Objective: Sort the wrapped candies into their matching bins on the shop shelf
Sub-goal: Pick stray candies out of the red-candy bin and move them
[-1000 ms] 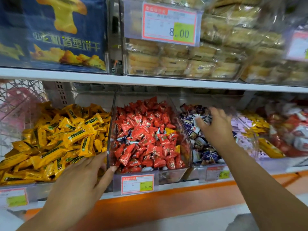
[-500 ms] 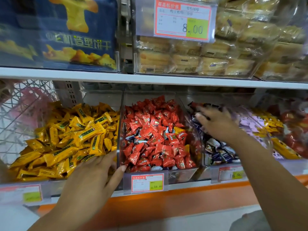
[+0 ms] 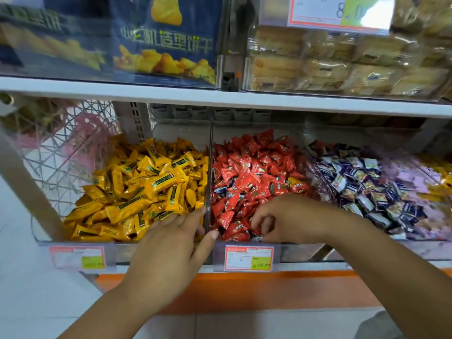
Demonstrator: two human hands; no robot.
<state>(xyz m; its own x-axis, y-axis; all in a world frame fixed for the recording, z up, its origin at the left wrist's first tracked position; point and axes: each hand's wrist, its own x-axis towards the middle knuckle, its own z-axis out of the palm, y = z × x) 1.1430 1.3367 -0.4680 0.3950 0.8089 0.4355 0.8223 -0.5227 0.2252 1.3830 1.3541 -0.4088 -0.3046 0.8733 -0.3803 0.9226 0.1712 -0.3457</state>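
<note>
Yellows (image 3: 137,187) heap on the left, right up against the clear divider (image 3: 209,167). My left hand (image 3: 168,243) rests at the front end of that divider, fingers straight and loosely spread, thumb tip against the front of the next bin. It holds nothing.

Past the divider lie the reds (image 3: 252,167), and they are not clean. Dark blue strays (image 3: 221,189) sit among them, and an orange piece (image 3: 297,185) lies near the far wall. My right hand (image 3: 288,218) is down in the front of the reds, fingers curled into the pile. The tips are buried, so I cannot tell whether they have closed on a wrapper. To the right are the blues (image 3: 362,187), where I judge the strays belong.

What worries me is that the wrappers look slick and lie packed close. A blind pinch could lift a red along with the stray, or push the stray deeper where I would lose it. Digging this near the front could also spill reds over the edge above the price tag (image 3: 248,258). A weak pinch could drop the piece on the way across to the blues.
</note>
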